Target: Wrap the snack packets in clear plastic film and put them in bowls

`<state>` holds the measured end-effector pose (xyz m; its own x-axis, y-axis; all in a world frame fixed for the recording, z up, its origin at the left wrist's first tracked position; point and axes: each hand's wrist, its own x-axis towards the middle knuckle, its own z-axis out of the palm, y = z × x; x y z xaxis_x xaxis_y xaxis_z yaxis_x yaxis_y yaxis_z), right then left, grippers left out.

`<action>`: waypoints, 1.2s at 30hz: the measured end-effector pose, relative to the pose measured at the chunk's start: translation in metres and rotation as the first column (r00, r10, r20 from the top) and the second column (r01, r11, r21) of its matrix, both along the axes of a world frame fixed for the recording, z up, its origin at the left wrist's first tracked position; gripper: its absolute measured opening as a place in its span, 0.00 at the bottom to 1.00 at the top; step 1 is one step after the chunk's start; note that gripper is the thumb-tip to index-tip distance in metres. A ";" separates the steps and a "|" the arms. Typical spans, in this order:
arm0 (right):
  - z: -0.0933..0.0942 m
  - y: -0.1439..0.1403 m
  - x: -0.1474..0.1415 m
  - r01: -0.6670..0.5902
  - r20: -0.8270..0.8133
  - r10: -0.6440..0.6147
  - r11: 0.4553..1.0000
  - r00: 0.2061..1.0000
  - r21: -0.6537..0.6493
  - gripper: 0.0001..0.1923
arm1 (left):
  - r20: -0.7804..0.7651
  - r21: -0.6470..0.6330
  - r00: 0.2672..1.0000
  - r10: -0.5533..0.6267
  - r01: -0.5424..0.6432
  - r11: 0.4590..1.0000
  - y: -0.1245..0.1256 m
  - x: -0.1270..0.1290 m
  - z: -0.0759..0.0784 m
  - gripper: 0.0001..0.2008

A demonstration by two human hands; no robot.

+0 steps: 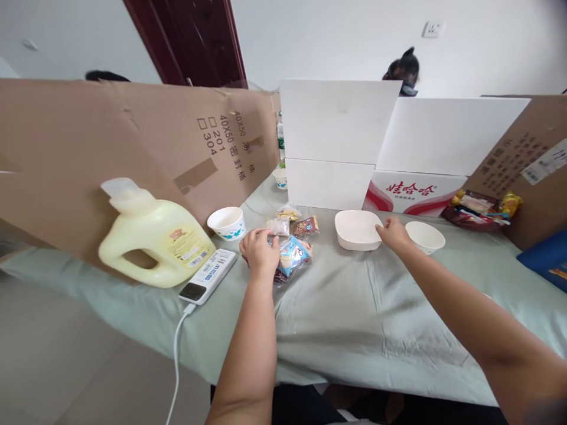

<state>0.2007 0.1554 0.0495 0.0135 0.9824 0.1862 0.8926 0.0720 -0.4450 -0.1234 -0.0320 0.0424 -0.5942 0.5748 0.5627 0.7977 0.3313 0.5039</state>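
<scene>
The left hand point(260, 251) presses down on the snack packets point(290, 251) mid-bench, fingers curled over them, pinning the heap. The right hand point(393, 233), released, touches the square white bowl's point(357, 229) rim, steadying it.

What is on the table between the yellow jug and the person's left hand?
In the head view, a white power bank with its cable lies between the yellow jug and the left hand; a paper cup stands just behind.

White painted wall point(336, 35) with socket plate point(432, 28) | dark red-brown wooden door point(195, 41) | grey tiled floor point(66, 366) | pale green cloth-covered table point(354, 313) | soft daylight
</scene>
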 end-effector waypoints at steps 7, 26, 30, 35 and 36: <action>-0.014 -0.033 0.033 -0.266 0.132 0.266 0.964 0.955 -0.017 0.24 | 0.122 0.275 0.989 -0.085 0.049 0.960 0.004 -0.003 -0.004 0.06; -0.028 -0.075 0.109 -0.338 0.251 0.294 0.928 0.922 0.154 0.17 | -0.179 -0.378 0.959 -0.219 0.138 0.915 -0.011 0.033 0.007 0.13; -0.046 -0.115 0.149 -0.266 0.201 0.218 0.928 0.955 0.260 0.15 | -0.181 -0.178 0.946 -0.268 0.237 0.955 -0.013 0.060 0.012 0.11; -0.067 -0.150 0.207 -0.055 0.292 -0.019 0.968 0.956 0.246 0.17 | -0.177 0.027 0.825 -0.537 0.549 0.835 -0.013 0.143 -0.017 0.09; -0.069 -0.154 0.213 -0.041 0.319 -0.034 0.974 0.947 0.224 0.17 | -0.181 -0.030 0.739 -0.648 0.655 0.755 -0.013 0.161 -0.028 0.09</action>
<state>0.4141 0.0018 -0.0197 -0.0864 0.9141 0.3962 0.9842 0.1400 -0.1084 0.0375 -0.0452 0.0143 0.0251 0.7649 0.6437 0.8856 -0.3158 0.3407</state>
